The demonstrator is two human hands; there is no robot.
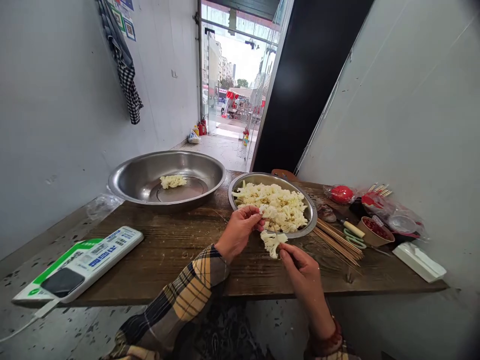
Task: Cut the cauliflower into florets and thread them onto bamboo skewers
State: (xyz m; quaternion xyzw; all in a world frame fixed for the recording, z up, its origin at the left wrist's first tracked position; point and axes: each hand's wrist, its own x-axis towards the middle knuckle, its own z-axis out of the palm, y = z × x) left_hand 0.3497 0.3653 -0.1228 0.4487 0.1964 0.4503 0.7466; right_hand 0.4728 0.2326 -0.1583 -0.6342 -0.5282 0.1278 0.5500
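While the left hand [238, 232] pinches cauliflower [279, 202] in the bowl [312, 216], the right hand [303, 272] clasps a pale, knobbly floret [272, 242].

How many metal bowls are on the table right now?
2. A large bowl at back left holds one cauliflower clump; a smaller bowl to its right is heaped with florets. No others visible.

The one camera sits on my head and looks forward and down, close over the worktop [176, 245]; beyond the worktop it faces the open doorway [240, 85].
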